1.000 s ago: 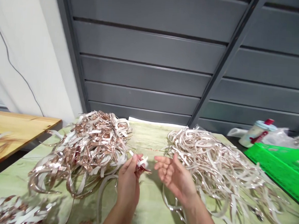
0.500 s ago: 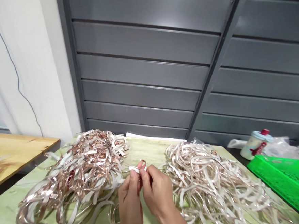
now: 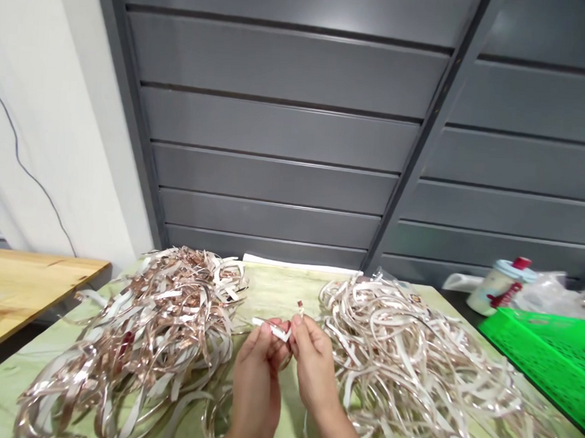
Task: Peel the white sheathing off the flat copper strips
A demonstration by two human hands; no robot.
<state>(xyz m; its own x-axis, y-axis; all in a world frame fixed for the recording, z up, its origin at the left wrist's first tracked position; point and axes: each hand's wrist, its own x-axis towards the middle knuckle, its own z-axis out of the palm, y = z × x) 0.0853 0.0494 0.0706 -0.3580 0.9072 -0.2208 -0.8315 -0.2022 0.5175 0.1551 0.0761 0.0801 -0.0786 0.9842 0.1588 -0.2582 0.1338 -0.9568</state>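
Observation:
My left hand [image 3: 255, 383] is closed around a narrow strap [image 3: 279, 333], white on the face toward me, whose end sticks out past the fingertips. Close beside it, my right hand [image 3: 315, 367] pinches at the other side of the strap, where it bends. A small dark red tip [image 3: 300, 304] on a pale bit pokes up above the right fingertips; what it belongs to is hidden. To the left lies a tangled heap of rose-gold and white straps [image 3: 164, 330]. A second heap of paler straps [image 3: 413, 361] spreads out on the right.
The pale green tabletop [image 3: 277, 291] carries both heaps. A green plastic basket [image 3: 538, 356] stands at the right, near a lidded cup [image 3: 498, 287] and a clear plastic bag [image 3: 542, 293]. A wooden board [image 3: 28, 280] is at far left. Grey slatted panels [image 3: 278, 131] rise behind.
My hands have drawn slightly apart, and the strap between them now shows a sharper bend. The red tip has appeared above my right fingers. The view has shifted a little.

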